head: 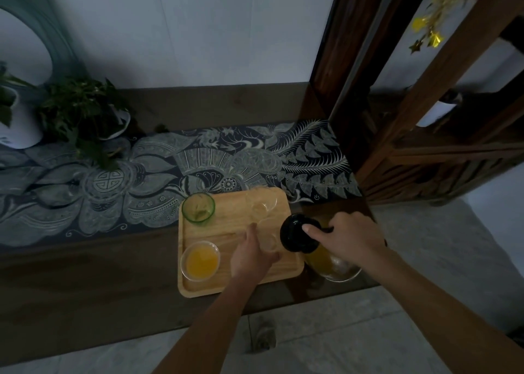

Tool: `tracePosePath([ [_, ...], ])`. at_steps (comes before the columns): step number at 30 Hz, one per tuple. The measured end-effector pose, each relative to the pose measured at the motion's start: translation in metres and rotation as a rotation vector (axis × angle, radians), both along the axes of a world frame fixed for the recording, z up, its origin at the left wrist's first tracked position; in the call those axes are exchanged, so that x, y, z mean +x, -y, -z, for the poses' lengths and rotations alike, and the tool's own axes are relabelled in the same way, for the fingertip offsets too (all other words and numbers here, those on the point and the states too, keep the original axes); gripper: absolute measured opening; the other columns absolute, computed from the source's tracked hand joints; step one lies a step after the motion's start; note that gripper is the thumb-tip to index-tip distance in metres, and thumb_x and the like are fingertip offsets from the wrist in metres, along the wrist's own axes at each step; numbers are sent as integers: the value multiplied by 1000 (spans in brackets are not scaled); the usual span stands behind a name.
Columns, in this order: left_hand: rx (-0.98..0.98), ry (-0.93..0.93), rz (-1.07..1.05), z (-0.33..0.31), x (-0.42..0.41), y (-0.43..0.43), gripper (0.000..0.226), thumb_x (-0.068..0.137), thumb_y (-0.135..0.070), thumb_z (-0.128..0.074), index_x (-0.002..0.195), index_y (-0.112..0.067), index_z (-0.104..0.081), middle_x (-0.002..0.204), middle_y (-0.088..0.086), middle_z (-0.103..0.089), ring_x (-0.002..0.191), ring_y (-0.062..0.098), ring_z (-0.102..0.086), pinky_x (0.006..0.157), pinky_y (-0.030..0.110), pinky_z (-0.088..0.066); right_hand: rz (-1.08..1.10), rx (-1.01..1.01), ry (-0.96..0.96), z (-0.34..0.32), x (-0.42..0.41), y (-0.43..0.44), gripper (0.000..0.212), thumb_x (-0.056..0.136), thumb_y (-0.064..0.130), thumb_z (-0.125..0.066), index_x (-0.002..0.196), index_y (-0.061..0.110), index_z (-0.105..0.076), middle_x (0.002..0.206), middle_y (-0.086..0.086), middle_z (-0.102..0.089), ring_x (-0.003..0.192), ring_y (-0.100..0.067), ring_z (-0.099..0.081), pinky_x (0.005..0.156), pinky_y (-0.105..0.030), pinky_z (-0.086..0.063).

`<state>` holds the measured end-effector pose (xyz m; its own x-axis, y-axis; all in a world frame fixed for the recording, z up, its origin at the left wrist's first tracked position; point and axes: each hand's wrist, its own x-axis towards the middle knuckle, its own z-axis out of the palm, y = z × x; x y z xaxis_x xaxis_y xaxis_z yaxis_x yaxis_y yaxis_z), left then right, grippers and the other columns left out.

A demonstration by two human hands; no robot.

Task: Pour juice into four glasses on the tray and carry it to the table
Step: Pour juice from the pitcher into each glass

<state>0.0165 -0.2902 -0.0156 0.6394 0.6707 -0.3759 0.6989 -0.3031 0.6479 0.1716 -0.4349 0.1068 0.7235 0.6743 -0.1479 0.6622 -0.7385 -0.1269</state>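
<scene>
- Tray (195, 287), on the counter (85, 274): juice-filled glass (200, 260) near left, green glass (198, 209) far left.
- Left hand (251, 257): my fingers curl round a clear glass (270, 243).
- Right hand (350, 239): I grip the juice jug (334, 263) beside the tray.

A home: potted plant (82, 112), patterned runner (198, 161), wooden cabinet (419, 135).

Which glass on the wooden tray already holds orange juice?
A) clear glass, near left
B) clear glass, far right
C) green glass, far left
A: only the clear round glass at the near left of the rectangular wooden tray shows orange liquid inside.
</scene>
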Motion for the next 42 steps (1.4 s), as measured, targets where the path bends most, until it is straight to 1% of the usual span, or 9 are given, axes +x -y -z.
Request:
tracePosePath([
  [6,56,-13,58,6,-13,6,89,70,-58,-79,139,-32,-29,126,-2,-66,109,30,-66,72,35,-47,-107,-76,66,13,3,-19,77,71,95,-34,51,22,-45,47,7,-46,41,-11,-46,41,-25,-26],
  [11,112,-2,71,7,-24,5,99,70,-59,-80,147,-31,-24,128,-2,-68,106,28,-70,67,29,-43,-210,-148,138,19,-3,-23,75,73,93,-29,55,22,-46,52,6,-48,45,-11,-45,42,-27,-27],
  [16,107,26,77,7,-37,9,101,68,-57,-82,145,-36,-21,130,-3,-64,106,26,-69,70,30,-47,-246,-189,161,14,-10,-24,69,77,88,-38,54,24,-43,51,7,-46,44,-8,-41,42,-28,-19],
  [23,89,80,112,9,-39,7,97,73,-49,-83,150,-28,-28,138,1,-59,114,27,-65,83,35,-53,-250,-258,158,3,-20,-38,63,82,82,-45,59,24,-40,57,5,-47,48,-11,-40,45,-30,-29],
  [26,54,109,98,11,-38,6,98,74,-43,-84,153,-24,-29,136,4,-63,114,28,-65,84,34,-52,-255,-287,179,1,-23,-46,62,82,82,-45,59,24,-40,59,4,-48,52,-15,-43,51,-31,-36],
  [33,5,139,68,13,-37,7,99,74,-41,-84,153,-26,-27,130,4,-67,111,28,-67,82,32,-52,-280,-348,213,0,-28,-64,59,83,79,-49,63,24,-39,61,4,-42,60,-19,-45,54,-32,-37],
  [38,1,132,57,15,-36,7,101,74,-42,-84,154,-27,-24,127,5,-69,108,27,-68,81,31,-52,-311,-433,221,-4,-30,-75,55,86,76,-48,69,24,-46,63,4,-42,66,-21,-48,56,-32,-39],
  [40,2,131,60,17,-36,6,102,74,-44,-84,154,-27,-24,127,4,-69,108,26,-68,82,31,-53,-335,-467,228,-5,-32,-79,54,87,75,-47,83,23,-61,68,3,-44,72,-23,-55,58,-33,-39],
  [42,7,126,67,18,-35,6,102,74,-46,-83,154,-27,-23,128,5,-68,108,27,-68,82,32,-53,-355,-489,238,-6,-33,-82,57,89,73,-47,96,21,-67,77,0,-52,83,-25,-63,58,-34,-39],
])
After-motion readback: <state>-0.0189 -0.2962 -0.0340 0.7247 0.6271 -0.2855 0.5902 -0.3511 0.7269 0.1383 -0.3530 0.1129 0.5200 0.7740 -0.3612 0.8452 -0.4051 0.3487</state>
